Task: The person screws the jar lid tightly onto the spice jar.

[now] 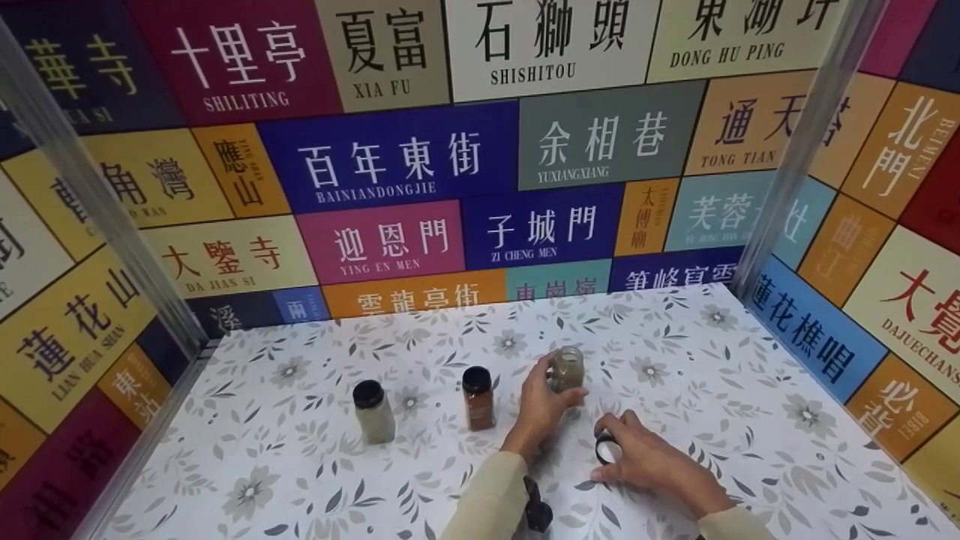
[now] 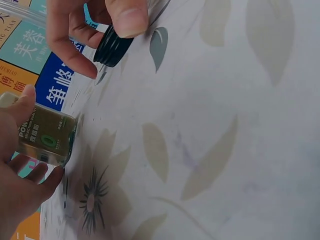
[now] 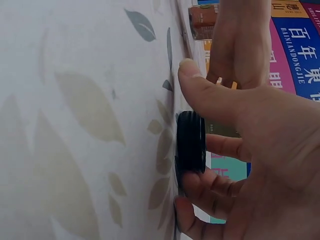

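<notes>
My left hand (image 1: 541, 411) grips a square, clear spice jar (image 1: 571, 369) of greenish-brown powder, its mouth uncapped. In the left wrist view, that jar (image 2: 47, 134) shows a green mark on its label, with fingers and thumb around it. To the right, a black screw cap (image 3: 191, 142) lies on the table with its white inside facing up. Around the cap is my right hand (image 1: 645, 457), fingertips at one side of it. The right thumb (image 3: 200, 87) stands apart from the cap in the right wrist view.
Left of my hands stand two capped jars, one with reddish-brown powder (image 1: 480, 405) and one with pale green powder (image 1: 377, 420). The floral-covered table (image 1: 315, 480) backs onto a wall of coloured name panels (image 1: 390, 165). Metal posts (image 1: 795, 150) rise at its back corners.
</notes>
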Available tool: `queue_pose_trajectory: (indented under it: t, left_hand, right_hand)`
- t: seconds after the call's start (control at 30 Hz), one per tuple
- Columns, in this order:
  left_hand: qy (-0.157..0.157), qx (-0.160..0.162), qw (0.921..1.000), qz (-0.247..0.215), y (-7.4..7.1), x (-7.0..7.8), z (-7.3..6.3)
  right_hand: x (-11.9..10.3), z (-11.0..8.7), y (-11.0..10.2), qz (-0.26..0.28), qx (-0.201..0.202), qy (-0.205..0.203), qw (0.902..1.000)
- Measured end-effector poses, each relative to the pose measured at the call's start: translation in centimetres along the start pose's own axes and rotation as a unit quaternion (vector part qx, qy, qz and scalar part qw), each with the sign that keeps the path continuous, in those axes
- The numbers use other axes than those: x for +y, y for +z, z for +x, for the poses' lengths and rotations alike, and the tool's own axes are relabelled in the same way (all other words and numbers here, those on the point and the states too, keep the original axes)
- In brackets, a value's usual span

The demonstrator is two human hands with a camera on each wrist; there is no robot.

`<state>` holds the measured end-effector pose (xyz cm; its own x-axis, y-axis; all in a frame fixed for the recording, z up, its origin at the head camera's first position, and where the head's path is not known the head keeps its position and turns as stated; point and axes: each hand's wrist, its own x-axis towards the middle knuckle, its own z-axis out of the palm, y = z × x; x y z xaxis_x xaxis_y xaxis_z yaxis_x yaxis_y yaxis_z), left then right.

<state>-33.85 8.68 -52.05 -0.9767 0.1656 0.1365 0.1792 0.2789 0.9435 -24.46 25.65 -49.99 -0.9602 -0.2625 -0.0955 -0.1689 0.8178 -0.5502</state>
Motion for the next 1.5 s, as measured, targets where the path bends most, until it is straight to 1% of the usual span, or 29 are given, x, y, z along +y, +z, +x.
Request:
queue_pose_trajectory:
  t: [0.07,0.17,0.23,0.33,0.43,0.57,0.67,0.77,0.8,0.9,1.03,1.1,1.2,1.27,1.33,1.43,1.5]
  left_hand:
    - [0.004,0.003,1.0000,-0.007,0.0,-0.1,0.1]
    - [0.027,0.010,0.9996,0.000,0.0,-0.4,0.2]
    - [0.036,0.012,0.9993,-0.001,0.0,-0.6,0.2]
    - [0.036,0.007,0.9993,-0.010,-0.2,-0.9,0.3]
    - [0.032,0.003,0.9994,-0.016,-0.4,-1.1,0.3]
    - [0.023,0.003,0.9997,-0.013,-0.5,-1.1,0.3]
    - [0.022,0.002,0.9997,-0.010,-0.6,-1.0,0.3]
    - [0.028,-0.001,0.9996,-0.005,-0.6,-0.8,0.4]
    - [0.034,-0.001,0.9994,0.000,-0.6,-0.7,0.4]
    - [0.044,0.003,0.9990,0.009,-0.6,-0.6,0.3]
    - [0.052,0.011,0.9985,0.015,-0.5,-0.5,0.3]
    - [0.054,0.012,0.9984,0.011,-0.5,-0.6,0.4]
    - [0.062,0.015,0.9979,0.013,-0.4,-0.5,0.4]
    - [0.065,0.014,0.9976,0.019,-0.4,-0.6,0.5]
    - [0.061,0.011,0.9978,0.026,-0.4,-0.5,0.5]
    - [0.045,0.002,0.9986,0.028,-0.5,-0.4,0.6]
    - [0.037,-0.001,0.9989,0.028,-0.5,-0.3,0.6]
  right_hand:
    - [0.0,0.1,0.1,-0.004,-0.003,-0.014,0.9999]
    - [0.0,0.2,0.1,-0.002,-0.011,-0.037,0.9993]
    - [0.0,0.3,0.0,-0.003,-0.014,-0.046,0.9988]
    - [-0.3,0.4,-0.1,-0.006,-0.017,-0.051,0.9986]
    - [-0.6,0.6,-0.3,-0.007,-0.017,-0.044,0.9989]
    - [-1.1,1.0,-0.8,0.002,-0.013,-0.040,0.9991]
    - [-1.5,1.2,-1.4,0.008,-0.007,-0.050,0.9987]
    - [-1.7,1.3,-1.9,0.003,0.000,-0.053,0.9986]
    - [-1.8,1.3,-2.1,0.000,0.005,-0.055,0.9985]
    - [-2.0,1.4,-2.7,-0.001,0.028,-0.064,0.9975]
    - [-2.3,1.9,-3.4,0.015,0.077,-0.090,0.9929]
    - [-2.5,2.1,-3.7,0.023,0.100,-0.092,0.9905]
    - [-2.9,2.5,-4.0,0.026,0.137,-0.080,0.9871]
    - [-3.2,2.8,-4.1,0.029,0.164,-0.083,0.9826]
    - [-3.3,3.2,-4.1,0.030,0.192,-0.090,0.9767]
    - [-3.5,3.8,-4.2,0.033,0.232,-0.112,0.9656]
    - [-3.5,4.3,-4.3,0.038,0.250,-0.118,0.9601]
